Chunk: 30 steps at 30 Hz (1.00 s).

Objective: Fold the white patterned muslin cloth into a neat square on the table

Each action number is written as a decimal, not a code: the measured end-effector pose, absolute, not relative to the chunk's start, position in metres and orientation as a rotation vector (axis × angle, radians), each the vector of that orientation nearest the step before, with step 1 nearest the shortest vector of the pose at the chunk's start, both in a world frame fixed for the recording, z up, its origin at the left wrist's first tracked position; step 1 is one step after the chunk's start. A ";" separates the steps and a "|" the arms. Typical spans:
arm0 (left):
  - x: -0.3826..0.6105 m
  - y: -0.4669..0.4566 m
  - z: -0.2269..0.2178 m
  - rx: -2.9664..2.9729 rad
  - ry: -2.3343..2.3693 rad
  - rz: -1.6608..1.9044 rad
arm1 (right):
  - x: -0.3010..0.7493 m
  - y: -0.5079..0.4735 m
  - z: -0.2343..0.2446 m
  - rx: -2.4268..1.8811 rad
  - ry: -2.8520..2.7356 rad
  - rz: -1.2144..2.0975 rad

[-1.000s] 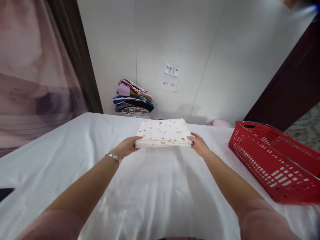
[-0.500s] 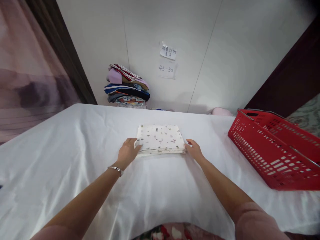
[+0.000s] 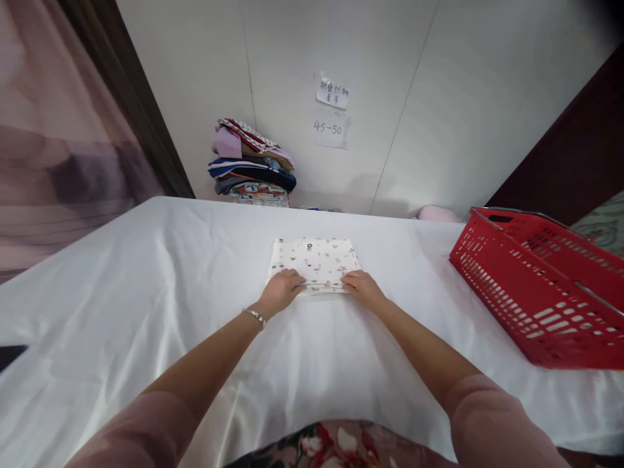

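Observation:
A folded white cloth (image 3: 316,257) with a small scattered print lies flat on the white-covered table, its layered edge towards me. My left hand (image 3: 283,289), with a silver bracelet at the wrist, pinches that near edge left of its middle. Close to the near right corner, my right hand (image 3: 362,288) grips the same edge, thumb and fingers together. Both hands partly cover the near side of the cloth.
A red plastic basket (image 3: 517,286) with metal handles stands at the right of the table (image 3: 195,273). Beyond the far edge, a stack of folded fabrics (image 3: 253,159) leans by the wall. Paper signs (image 3: 330,129) hang there. A pinkish curtain (image 3: 73,143) is on the left.
My left hand has moved right, from the cloth's left side onto its near edge. My right hand has shifted left from the corner onto the same edge. The view has shifted slightly.

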<state>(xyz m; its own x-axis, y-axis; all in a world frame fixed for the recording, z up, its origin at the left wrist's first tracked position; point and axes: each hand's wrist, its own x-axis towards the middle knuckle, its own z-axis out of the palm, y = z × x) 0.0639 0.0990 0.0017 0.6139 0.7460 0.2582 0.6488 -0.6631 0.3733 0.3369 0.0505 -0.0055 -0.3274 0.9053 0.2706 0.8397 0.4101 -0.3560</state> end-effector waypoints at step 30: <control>0.076 0.090 0.010 3.025 1.213 0.342 | 0.335 0.038 -0.006 -1.419 -2.159 0.209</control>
